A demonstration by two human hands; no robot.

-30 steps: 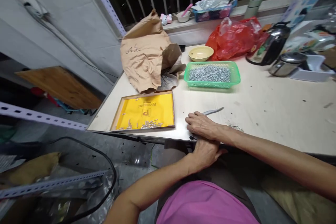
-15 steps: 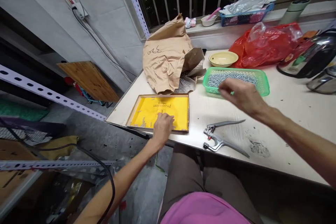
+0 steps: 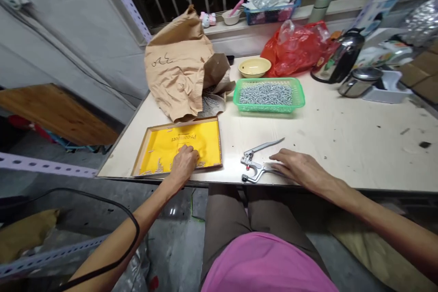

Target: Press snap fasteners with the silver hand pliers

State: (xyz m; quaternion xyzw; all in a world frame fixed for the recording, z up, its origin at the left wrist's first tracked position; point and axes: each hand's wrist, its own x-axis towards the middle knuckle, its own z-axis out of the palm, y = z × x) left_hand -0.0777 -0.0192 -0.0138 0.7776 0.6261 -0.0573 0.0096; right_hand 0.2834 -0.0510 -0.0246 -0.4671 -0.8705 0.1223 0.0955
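Overlapping curved metal pliers (image 3: 261, 171): right hand (image 3: 301, 169)

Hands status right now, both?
Left hand: curled over yellow tray; can't tell if holding anything.
Right hand: open, at the pliers' lower handle.

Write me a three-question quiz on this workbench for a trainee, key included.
1. True or false: the left hand is at the yellow-bottomed tray.
2. What fills the green basket? a) folded cloths; b) small metal pieces; c) coins.
3. Fill in the missing word: the hand nearer the plier-like tool is the ____ one.

Key: 1 true; 2 b; 3 right.
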